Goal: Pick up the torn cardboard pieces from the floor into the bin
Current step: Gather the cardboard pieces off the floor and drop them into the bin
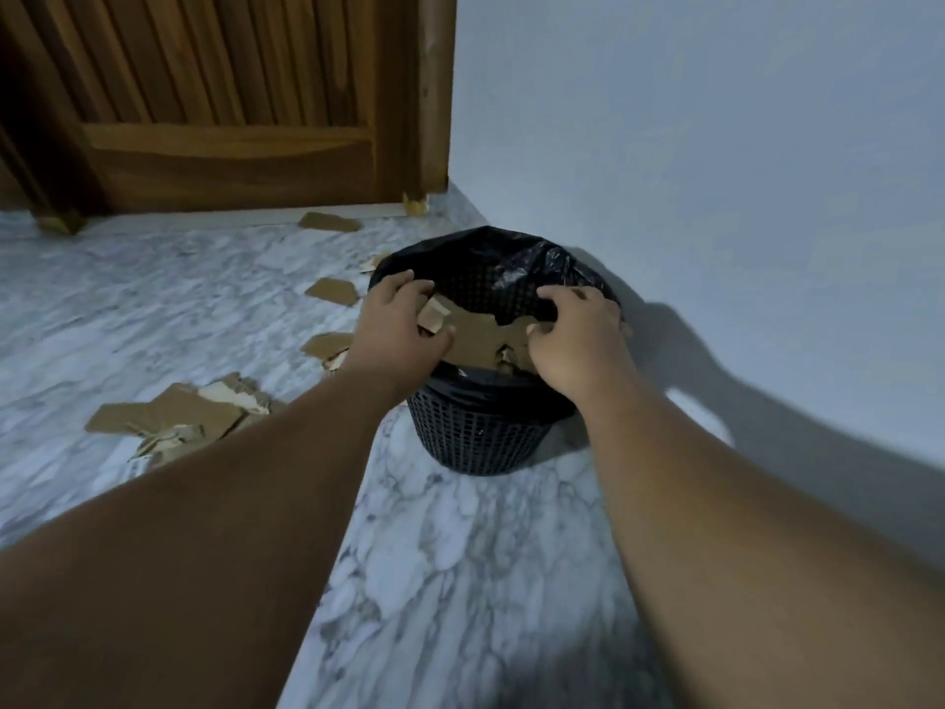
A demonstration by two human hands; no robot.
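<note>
Torn cardboard piece (480,336): above bin (480,437) mouth, long axis left to right. Left hand (404,319), right hand (578,337): fingers curled and clamped on opposite ends. Further pieces (174,414): floor (460,555), left of bin.

A single wide-angle camera is sitting on the person's head, looking forward and down across the grey-veined white marble floor (460,580) toward the corner where the brown wooden door (230,120) is meeting the pale blue wall (690,145). It is hanging close above the black mesh plastic bin (480,437), with the left forearm (230,504) and the right forearm (741,504) filling the lower corners.
</note>
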